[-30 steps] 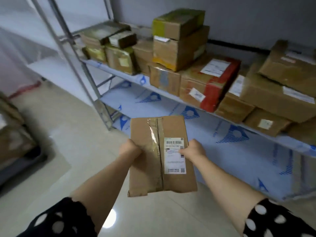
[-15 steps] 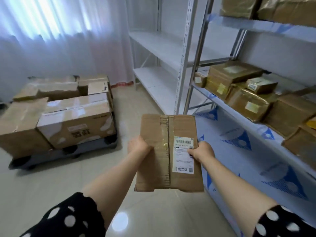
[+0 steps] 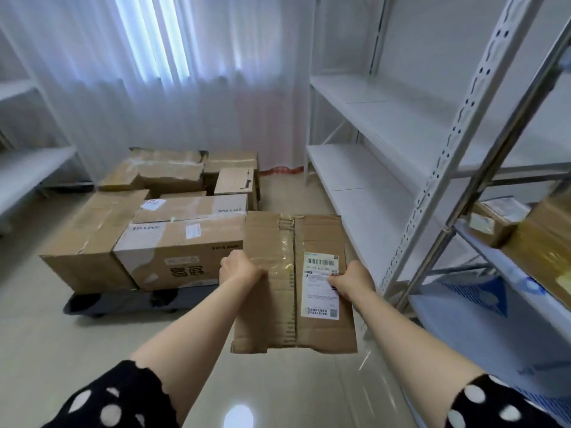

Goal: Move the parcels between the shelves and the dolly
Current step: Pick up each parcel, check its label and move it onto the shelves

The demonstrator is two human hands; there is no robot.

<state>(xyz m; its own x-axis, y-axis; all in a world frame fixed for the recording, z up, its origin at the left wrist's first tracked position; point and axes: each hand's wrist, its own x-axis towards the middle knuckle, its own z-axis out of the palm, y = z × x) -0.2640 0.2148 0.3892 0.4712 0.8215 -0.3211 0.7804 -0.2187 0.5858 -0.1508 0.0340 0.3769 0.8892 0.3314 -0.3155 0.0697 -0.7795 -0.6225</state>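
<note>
Since the earlier frame you have turned further away from the loaded rack, so the dark grey low dolly [image 3: 123,302] with its stack of large brown cardboard boxes [image 3: 173,251] now lies almost straight ahead, and the flat brown cardboard parcel [image 3: 268,319] has come round with you. From the head view, you hold that parcel out in front of you in the air, above the glossy pale floor [image 3: 278,390], with its taped seam and white shipping label [image 3: 321,285] facing up. Your left hand [image 3: 241,268] is closed round its left edge, and your right hand [image 3: 352,281] grips the right edge, over the side of the label. The parcel touches neither the dolly nor any shelf; its far edge overlaps the nearest box only in the line of sight. To your right stands a white metal shelving unit [image 3: 370,125], and at the far right a grey rack shelf [image 3: 506,267] carries more brown parcels [image 3: 494,223]. By my reading you are mid-carry, from shelf to dolly. The next move calls for stepping closer, choosing a flat spot on top of the stacked boxes, and lowering the parcel level with both hands before you let go, so it does not slide off.
</note>
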